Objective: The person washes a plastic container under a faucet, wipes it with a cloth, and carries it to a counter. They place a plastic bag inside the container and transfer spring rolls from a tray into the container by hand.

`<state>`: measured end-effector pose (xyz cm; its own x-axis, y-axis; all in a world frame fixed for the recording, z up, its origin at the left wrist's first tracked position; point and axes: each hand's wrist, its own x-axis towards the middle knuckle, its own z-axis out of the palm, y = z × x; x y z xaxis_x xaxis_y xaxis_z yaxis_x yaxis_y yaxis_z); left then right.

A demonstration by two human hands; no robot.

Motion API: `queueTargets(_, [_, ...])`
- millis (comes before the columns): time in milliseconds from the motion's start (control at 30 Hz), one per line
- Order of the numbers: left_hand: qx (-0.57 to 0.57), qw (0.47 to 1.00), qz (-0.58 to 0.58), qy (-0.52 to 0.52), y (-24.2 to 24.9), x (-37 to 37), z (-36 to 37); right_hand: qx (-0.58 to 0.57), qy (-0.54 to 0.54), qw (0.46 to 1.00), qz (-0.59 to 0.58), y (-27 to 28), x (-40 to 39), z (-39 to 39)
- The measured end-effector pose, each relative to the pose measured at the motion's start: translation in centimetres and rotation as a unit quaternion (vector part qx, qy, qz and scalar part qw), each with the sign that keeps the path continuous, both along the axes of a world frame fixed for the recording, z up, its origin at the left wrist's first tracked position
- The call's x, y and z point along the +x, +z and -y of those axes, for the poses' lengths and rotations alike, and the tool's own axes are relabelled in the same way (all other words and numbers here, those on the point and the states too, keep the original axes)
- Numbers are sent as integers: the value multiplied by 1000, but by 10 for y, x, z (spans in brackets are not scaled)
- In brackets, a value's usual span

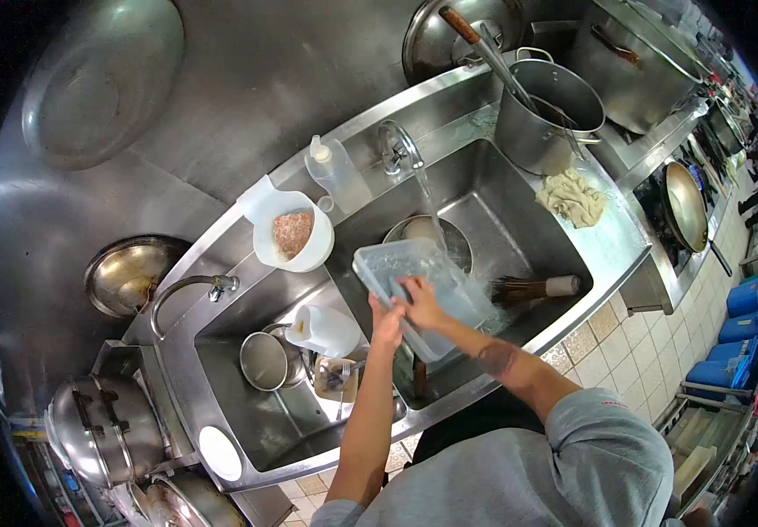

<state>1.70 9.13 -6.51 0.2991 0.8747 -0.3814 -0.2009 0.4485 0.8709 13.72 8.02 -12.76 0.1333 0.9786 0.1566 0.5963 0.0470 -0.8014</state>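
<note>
A clear plastic food container [436,338] is tilted over the right sink basin [519,206]. My left hand [386,323] grips its near left edge, fingers closed. My right hand [421,303] presses against the container with bent fingers; whether a small greyish thing lies under them I cannot make out. Water [432,206] runs from the faucet [399,149] just behind the container. Below the stream, a round metal bowl [458,241] is partly hidden by the container. To the right, a bamboo brush [537,288] lies in the basin.
The left basin [282,430] holds a metal pot [265,361], a white plastic jug [326,331] and utensils. On the ledge stand a white scoop [313,250] with pinkish contents and a pump bottle [339,171]. A tall pot [533,132] and a crumpled cloth [570,198] sit at right.
</note>
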Motion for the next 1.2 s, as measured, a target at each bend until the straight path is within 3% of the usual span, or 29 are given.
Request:
queueTargets(33, [42,999,10,14,-15,-10,2,25,7,999,-41,35,-7,17])
queueTargets(67, [-6,999,32,10,-7,-16,7,50,14,995,-82,56,-10,23])
queueTargets(133, [-106,991,77,7,33,-23,26,32,-34,997,-56,22,1,2])
queueTargets(200, [-110,993,47,2,42,-22,34,-19,-109,993,-31,-2,18,-21])
queueTargets(300, [-81,996,32,-11,40,-27,32,23,-51,996,-72,5,-5,-15])
queueTargets(433, [-85,994,70,-7,38,-29,30,-10,-41,998,-39,4,5,-13])
queueTargets(533, [-92,995,45,9,32,-26,30,-100,-27,991,-86,13,15,-21])
queueTargets(567, [-88,995,41,16,31,-28,29,-5,-33,995,-93,16,-1,-12])
queueTargets(667, [-98,994,42,34,25,-27,33,-20,2,997,-81,19,-16,-2])
queueTargets(767, [-105,992,57,43,35,-21,35,-147,-74,983,-84,13,14,-30])
queueTargets(867, [-92,994,51,41,38,-20,26,-27,2,995,-97,32,-7,-5])
queueTargets(967, [-86,995,28,50,27,-22,28,-9,26,989,-147,41,-18,9])
queueTargets(1067, [-97,993,46,44,33,-25,33,38,-24,997,-59,-6,13,-26])
queueTargets(1200, [-93,994,52,39,18,-29,30,18,0,997,-76,-1,2,-13])
